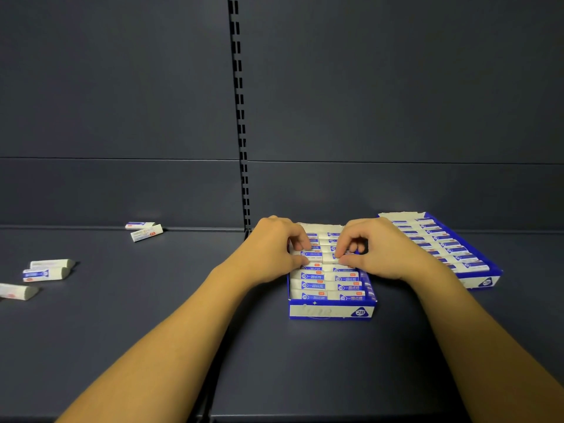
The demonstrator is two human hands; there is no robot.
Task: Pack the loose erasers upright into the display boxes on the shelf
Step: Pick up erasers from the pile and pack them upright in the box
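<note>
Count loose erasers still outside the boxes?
5. Two lie at the back of the shelf's left: one against the wall, one before it. Three lie at the far left, and, cut by the frame edge. More may lie outside the frame.

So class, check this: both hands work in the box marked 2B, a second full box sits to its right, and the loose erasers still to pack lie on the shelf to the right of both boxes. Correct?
One detail is wrong. The head view shows the loose erasers on the shelf to the left of both boxes. The rest holds: left hand and right hand work in the 2B box, with the second box to its right.
</note>
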